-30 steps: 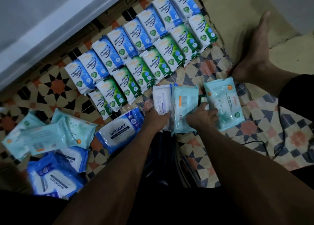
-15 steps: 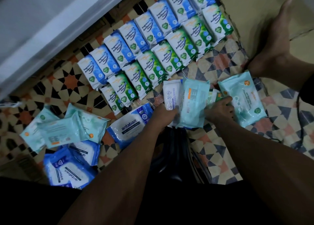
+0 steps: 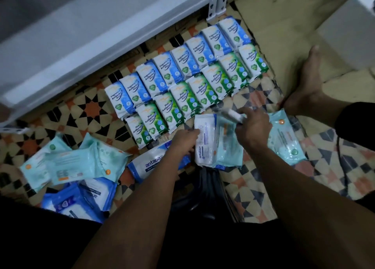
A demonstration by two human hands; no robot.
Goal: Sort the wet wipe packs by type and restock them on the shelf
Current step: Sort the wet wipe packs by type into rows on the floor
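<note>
My left hand (image 3: 185, 141) grips the left edge of a white antabax pack (image 3: 205, 144) that stands on the floor mat. A light teal pack (image 3: 228, 149) leans against that pack's right side. My right hand (image 3: 253, 129) hovers over the teal pack and pinches a small pack (image 3: 233, 114), which is motion-blurred. Beyond my hands lie two tidy rows: blue fragrance-free packs (image 3: 183, 62) at the back and green pine packs (image 3: 193, 98) in front. Another teal pack (image 3: 285, 140) lies flat to the right of my right hand.
Several teal packs (image 3: 71, 162) are heaped at the left, with blue antabax packs (image 3: 81, 199) below them and one (image 3: 151, 164) by my left wrist. A white shelf edge (image 3: 81, 35) runs along the back. My bare foot (image 3: 308, 81) rests on cardboard (image 3: 284, 25) at the right.
My right hand has left the teal pack's edge and risen with a small pack pinched in its fingers. My left hand keeps hold of the white pack. The view has shifted.
</note>
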